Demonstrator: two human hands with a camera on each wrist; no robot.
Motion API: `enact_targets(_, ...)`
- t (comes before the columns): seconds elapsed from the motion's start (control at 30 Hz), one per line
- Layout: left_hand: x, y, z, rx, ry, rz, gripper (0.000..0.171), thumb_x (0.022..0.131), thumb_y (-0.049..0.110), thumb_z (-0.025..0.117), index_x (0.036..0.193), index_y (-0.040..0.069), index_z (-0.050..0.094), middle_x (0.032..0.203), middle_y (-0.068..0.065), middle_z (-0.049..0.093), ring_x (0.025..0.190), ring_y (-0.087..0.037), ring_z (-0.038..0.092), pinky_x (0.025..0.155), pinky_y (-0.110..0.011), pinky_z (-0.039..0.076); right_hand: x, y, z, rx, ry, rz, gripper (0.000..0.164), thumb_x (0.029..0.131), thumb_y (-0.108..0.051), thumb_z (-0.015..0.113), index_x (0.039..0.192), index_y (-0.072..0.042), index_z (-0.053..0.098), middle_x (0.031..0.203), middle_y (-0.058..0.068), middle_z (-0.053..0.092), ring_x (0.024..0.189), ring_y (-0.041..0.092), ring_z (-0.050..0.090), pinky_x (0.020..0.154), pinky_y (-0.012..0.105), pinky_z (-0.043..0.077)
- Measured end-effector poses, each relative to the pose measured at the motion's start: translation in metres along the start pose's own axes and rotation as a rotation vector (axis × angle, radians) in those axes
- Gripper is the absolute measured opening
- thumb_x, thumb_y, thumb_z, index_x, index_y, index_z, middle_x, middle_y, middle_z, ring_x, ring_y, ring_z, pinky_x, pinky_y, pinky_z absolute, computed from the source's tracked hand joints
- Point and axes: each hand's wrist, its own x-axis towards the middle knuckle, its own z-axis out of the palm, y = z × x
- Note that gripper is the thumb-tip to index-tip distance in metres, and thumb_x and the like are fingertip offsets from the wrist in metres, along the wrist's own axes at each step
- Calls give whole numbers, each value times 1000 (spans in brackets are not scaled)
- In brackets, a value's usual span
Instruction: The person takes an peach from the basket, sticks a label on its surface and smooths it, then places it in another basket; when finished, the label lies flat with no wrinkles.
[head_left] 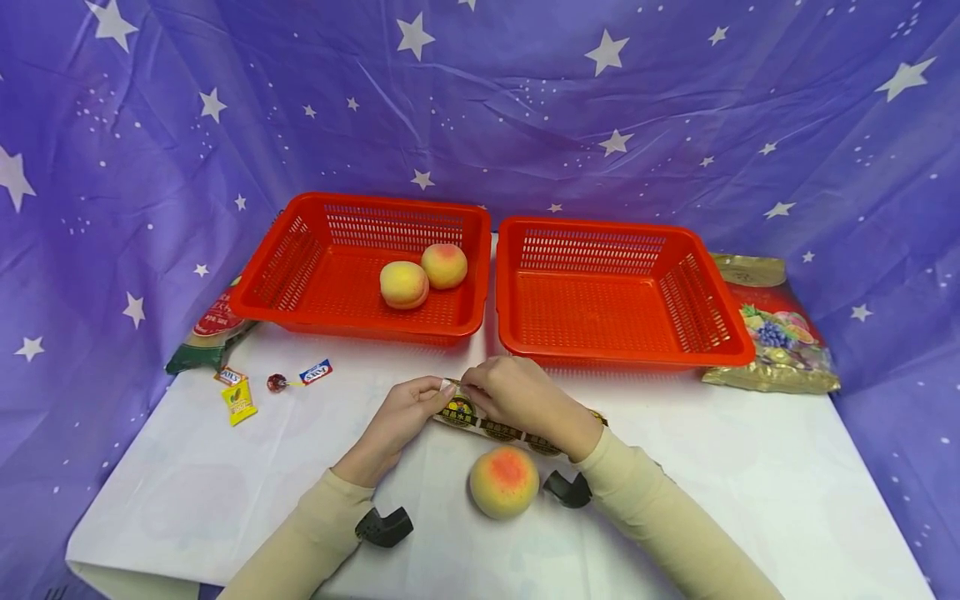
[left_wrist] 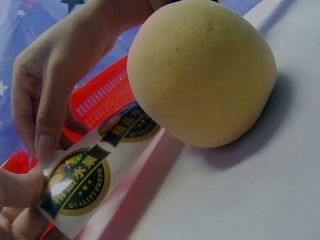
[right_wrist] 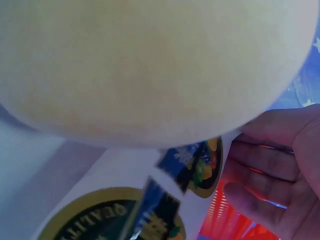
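A strip of round fruit stickers (head_left: pixel 498 429), dark green and gold on white backing, lies slanted in front of me. My left hand (head_left: pixel 401 417) pinches its left end between thumb and fingers. Curled over the same end, my right hand (head_left: pixel 525 400) has its fingertips at the edge of the end sticker (left_wrist: pixel 80 182). The left wrist view shows both hands' fingertips close together there. On the table nearer me, between my forearms, sits a peach (head_left: pixel 505 482) with a red blush; it hides part of the strip in both wrist views.
Two peaches (head_left: pixel 405 285) lie in the left red basket (head_left: pixel 360 325). A second red basket (head_left: pixel 622 358) stands beside it. Wrapped candies (head_left: pixel 239 402) and a lollipop (head_left: pixel 277 383) lie at the left. Printed bags stand behind the baskets, one gold and red (head_left: pixel 787 333) at right, one green (head_left: pixel 202 354) at left.
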Motion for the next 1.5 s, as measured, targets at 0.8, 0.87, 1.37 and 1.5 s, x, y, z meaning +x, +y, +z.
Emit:
enact_targets(0.8,-3,1,5,48,160,-16,21,83,23,61,96,6,61,83,-7,69,70,-15,61,69,-30,45,1,2,-12,0,145,136,12,84,-23,56,86,-20,67,73,-12,63,61,4,56,57,23,47)
enact_targets(0.87,-3,0,5,55,167,-20,21,83,24,61,95,7,62,82,-7,69,70,-14,61,70,-29,45,0,2,-13,-8,158,142,12,84,-23,56,86,-20,67,73,-12,63,60,4,55,56,23,46)
enact_targets(1.37,-1,-3,3,148,202,-29,21,84,25,60,96,9,61,80,-3,68,74,-14,58,76,-29,40,-4,7,-31,6,289,222,10,84,-19,57,89,-16,65,78,-6,64,58,7,54,55,23,47)
enact_targets(1.5,2,-5,2,310,287,9,22,83,30,60,95,11,63,77,0,62,72,-13,52,70,-27,39,-9,8,-37,13,318,234,12,84,-21,58,90,-16,66,82,-4,66,61,9,58,57,25,48)
